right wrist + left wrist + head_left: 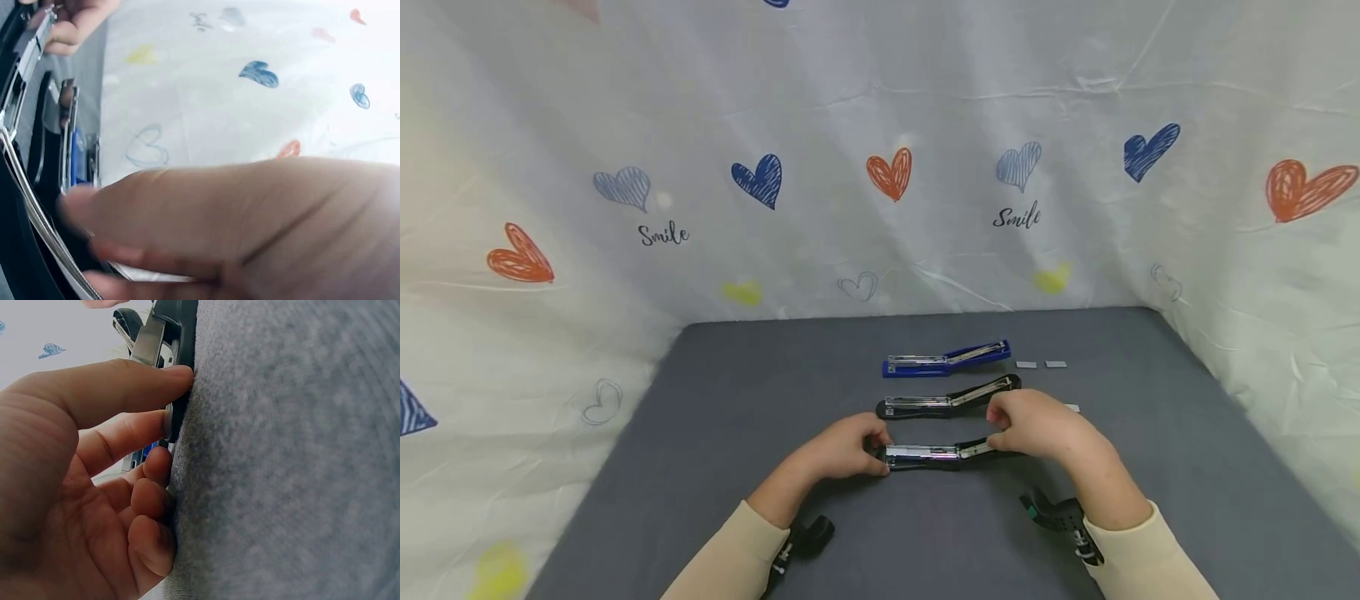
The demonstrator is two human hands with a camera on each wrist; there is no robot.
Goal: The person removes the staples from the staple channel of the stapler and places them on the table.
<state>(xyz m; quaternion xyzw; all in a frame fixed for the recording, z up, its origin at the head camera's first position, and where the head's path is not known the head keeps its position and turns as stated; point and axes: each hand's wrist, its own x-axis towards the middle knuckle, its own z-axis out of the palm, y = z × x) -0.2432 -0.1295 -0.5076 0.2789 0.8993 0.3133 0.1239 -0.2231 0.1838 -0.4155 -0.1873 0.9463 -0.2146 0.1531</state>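
Closest to me lies a black stapler (922, 455), swung open, with its shiny metal magazine toward the left. My left hand (850, 446) pinches its left end; in the left wrist view the thumb (144, 387) and index finger press on the end, the other fingers curled beside it on the cloth. My right hand (1037, 423) has its fingertips at the raised right-hand part, near the long metal rod (40, 215) in the right wrist view. The hand hides that part's far end. Behind this stapler lies another opened black stapler (917, 407).
A blue stapler (917, 367), also opened, lies at the back of the row. Two small silver staple strips (1026, 364) sit to its right, and another staple strip (1072, 407) shows partly behind my right hand. The grey table (760, 375) meets a white heart-printed curtain (820, 250).
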